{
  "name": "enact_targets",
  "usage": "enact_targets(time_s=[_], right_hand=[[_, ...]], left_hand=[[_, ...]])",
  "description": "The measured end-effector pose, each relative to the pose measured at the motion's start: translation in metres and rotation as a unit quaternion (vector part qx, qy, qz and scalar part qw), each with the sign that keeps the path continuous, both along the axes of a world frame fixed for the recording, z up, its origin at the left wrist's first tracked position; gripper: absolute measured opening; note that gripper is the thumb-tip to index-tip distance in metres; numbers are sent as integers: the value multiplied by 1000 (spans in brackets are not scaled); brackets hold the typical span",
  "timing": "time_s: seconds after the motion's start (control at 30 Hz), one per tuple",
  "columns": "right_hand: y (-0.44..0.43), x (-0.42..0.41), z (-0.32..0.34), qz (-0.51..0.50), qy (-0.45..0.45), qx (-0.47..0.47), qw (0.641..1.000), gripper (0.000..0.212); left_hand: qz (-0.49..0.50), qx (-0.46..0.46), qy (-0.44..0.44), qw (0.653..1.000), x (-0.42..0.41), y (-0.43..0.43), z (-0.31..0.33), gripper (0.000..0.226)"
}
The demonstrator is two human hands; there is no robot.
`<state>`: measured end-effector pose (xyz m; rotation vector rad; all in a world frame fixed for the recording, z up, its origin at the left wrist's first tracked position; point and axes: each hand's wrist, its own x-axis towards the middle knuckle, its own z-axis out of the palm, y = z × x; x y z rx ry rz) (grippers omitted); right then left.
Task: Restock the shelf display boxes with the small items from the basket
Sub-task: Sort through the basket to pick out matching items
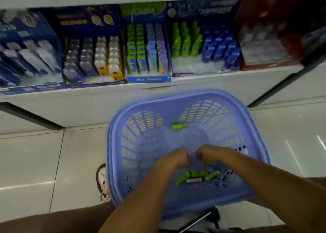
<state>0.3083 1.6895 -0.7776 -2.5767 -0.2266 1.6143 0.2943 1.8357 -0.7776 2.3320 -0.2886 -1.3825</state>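
Two hands down in the basket (176, 98) | left hand (176, 157), right hand (209, 155): fingers (182, 159) curled, too blurred to tell if gripping anything | green tubes (195, 175) just beneath my fingers, one stray tube (179, 126) beyond them | risk: a hasty grab could drop tubes or leave the stray

Dim, bluish light. Motion blur smears the display boxes (148, 44), the left hand (176, 157) and the right hand (210, 154). White glare streaks lie on the floor (291, 135).
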Motion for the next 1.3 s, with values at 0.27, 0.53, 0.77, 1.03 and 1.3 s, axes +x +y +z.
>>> enact_targets(time_s=[0.27, 0.53, 0.77, 1.03, 1.3], right_hand=[[-1, -18, -50, -30, 14, 2, 999, 12], [1, 3, -46, 44, 72, 20, 996, 29], [-27, 58, 35, -131, -38, 214, 967, 31], [-27, 75, 142, -239, -129, 359, 893, 31], [-9, 103, 202, -283, -321, 453, 783, 24]], left_hand=[[65, 68, 11, 996, -25, -15, -61, 34], [45, 68, 35, 996, -27, -8, -80, 41], [502, -201, 267, 798, 16, -2, -32, 22], [418, -412, 101, 803, 51, 5, 63, 13], [480, -458, -55, 746, 83, 17, 133, 19]])
